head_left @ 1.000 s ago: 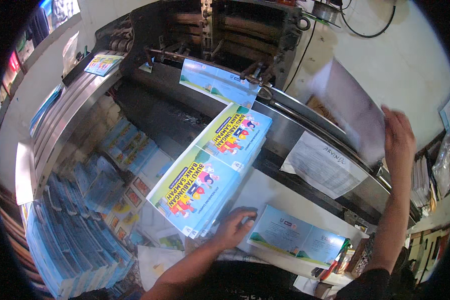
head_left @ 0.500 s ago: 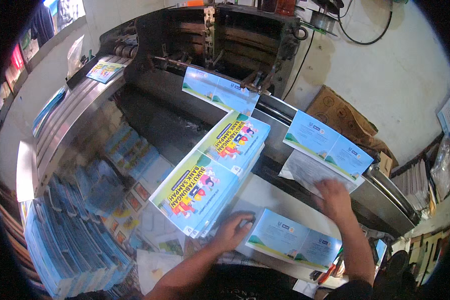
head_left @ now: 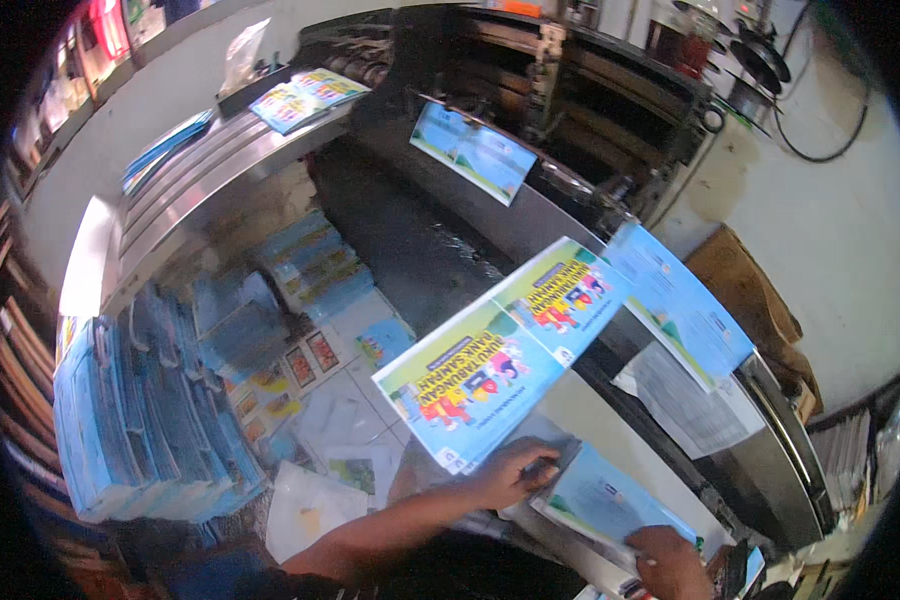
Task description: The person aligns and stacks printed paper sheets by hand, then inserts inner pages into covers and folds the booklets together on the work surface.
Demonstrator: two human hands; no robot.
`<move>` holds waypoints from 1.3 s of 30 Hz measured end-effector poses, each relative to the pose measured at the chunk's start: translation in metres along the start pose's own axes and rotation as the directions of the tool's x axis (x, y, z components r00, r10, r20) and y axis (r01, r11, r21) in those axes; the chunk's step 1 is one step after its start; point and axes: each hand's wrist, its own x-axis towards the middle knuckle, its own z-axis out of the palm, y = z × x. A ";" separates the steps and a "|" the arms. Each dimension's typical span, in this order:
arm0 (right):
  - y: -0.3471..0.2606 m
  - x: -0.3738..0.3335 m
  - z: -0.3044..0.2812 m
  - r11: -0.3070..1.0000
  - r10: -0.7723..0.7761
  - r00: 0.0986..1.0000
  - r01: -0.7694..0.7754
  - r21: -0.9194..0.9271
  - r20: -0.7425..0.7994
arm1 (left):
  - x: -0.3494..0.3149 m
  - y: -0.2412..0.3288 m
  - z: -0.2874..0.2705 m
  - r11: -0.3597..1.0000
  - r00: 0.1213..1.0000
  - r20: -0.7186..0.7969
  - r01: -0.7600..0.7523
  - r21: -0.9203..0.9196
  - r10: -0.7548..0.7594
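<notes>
A wide blue printed booklet lies in front of me on a pale ledge, with pages showing along its near edge. My left hand is curled at the booklet's left end, thumb and fingers closed on that edge. At the near right corner, my right hand grips the booklet; some of its fingertips are hidden. Just beyond my left hand sits a stack of yellow-and-blue illustrated covers. A blue cover sheet rests on the machine's rail, above a white printed page.
Another blue sheet leans on the dark machine at the back. Tall stacks of blue booklets stand at left. More covers lie on the slatted metal table. Brown cardboard leans against the right wall.
My right hand has come from the white page on the rail down to the booklet's near right corner. The left hand stays at the booklet's left end. The view has shifted.
</notes>
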 end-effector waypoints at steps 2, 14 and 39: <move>-0.014 -0.004 -0.042 0.824 0.455 0.887 -0.451 0.343 0.075 | 0.003 0.001 0.002 1.000 0.999 0.045 0.023 0.011 -0.024; -0.016 0.151 -0.217 0.674 -0.580 0.376 -0.278 -0.685 -0.723 | 0.009 0.014 -0.007 0.995 0.995 0.014 0.101 0.001 -0.101; -0.001 0.008 0.046 0.837 -0.079 0.991 0.006 -0.548 -0.111 | 0.008 0.018 -0.002 0.998 0.999 -0.037 -0.027 0.060 0.029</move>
